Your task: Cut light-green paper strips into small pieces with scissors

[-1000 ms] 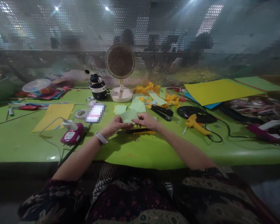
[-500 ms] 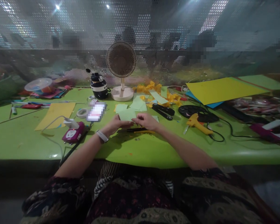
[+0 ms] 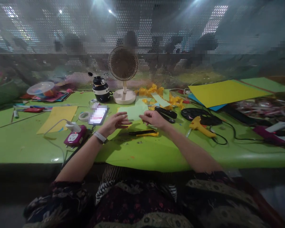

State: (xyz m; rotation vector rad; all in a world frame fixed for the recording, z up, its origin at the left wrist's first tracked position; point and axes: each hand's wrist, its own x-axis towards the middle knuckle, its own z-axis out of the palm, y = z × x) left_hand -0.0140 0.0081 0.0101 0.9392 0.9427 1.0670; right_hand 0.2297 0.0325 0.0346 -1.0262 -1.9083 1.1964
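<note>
Pale green paper pieces (image 3: 133,111) lie on the table just beyond my hands, overlapping one another. My left hand (image 3: 115,123) hovers at their near left side, fingers stretched out and holding nothing. On the right, my right hand (image 3: 154,119) has thumb and fingertips pressed together at the paper's near right edge; what sits between them, if anything, is too small to make out. A yellow and black utility knife (image 3: 147,133) rests below the hands. Just beyond my right hand is a black stapler (image 3: 165,113).
A phone (image 3: 99,114), tape roll (image 3: 84,116) and purple power adapter (image 3: 74,135) are at left. Behind stand a fan (image 3: 124,96) and a dark bottle (image 3: 101,90), beside orange crepe paper pieces (image 3: 154,90). A yellow glue gun (image 3: 201,127) with its cord lies right.
The green paper that both hands held up now lies on the pile. My left hand has let go and opened, and the hands have moved apart, uncovering the utility knife.
</note>
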